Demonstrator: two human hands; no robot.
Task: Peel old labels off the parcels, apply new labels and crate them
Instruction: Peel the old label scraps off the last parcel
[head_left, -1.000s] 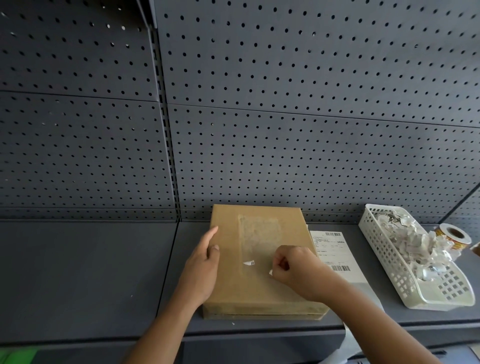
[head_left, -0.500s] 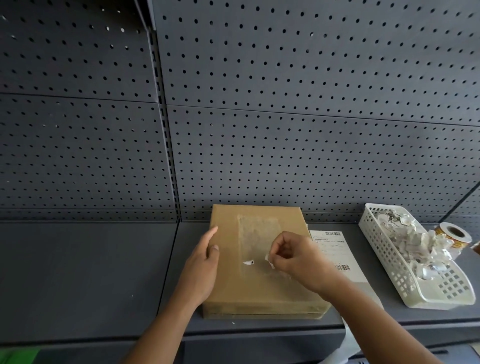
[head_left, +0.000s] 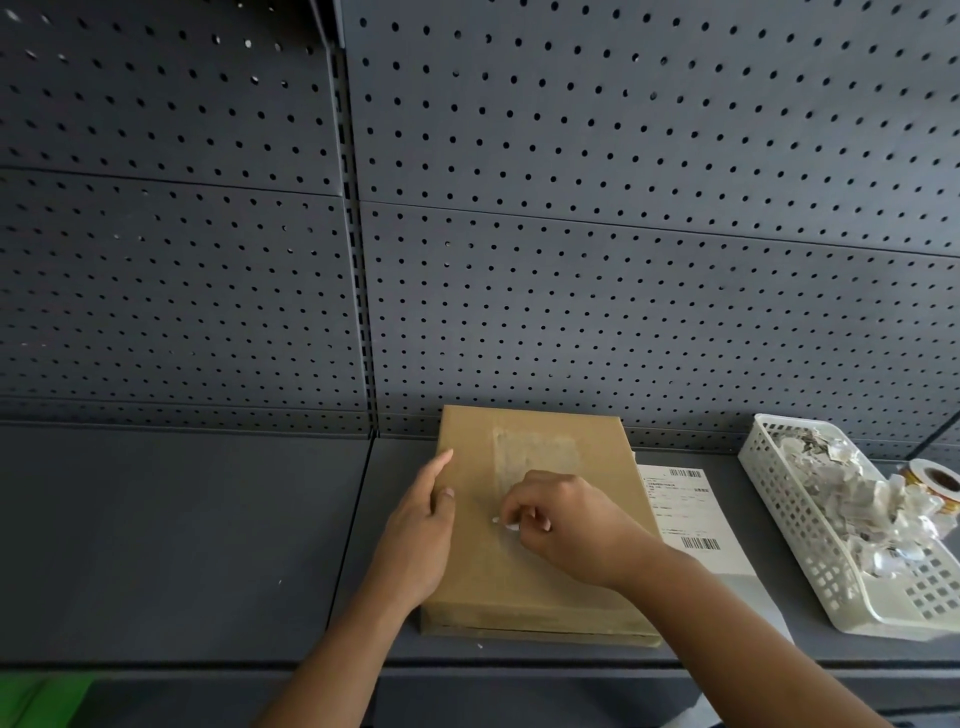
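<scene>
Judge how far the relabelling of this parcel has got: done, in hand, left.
Done: the parcel is mostly peeled, showing a pale patch; scraps fill the basket. In hand: the right hand pinches a last white scrap; the left hand steadies the parcel. Left: sticking on the new label, crating.

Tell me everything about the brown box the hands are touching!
The box is thin brown cardboard, lying flat on the dark grey shelf against the holed back wall. A paler rectangle on top marks where a label was peeled off. The left hand rests flat on its left edge. The right hand pinches a tiny white scrap near the middle. A printed label sheet lies beside its right side.
</scene>
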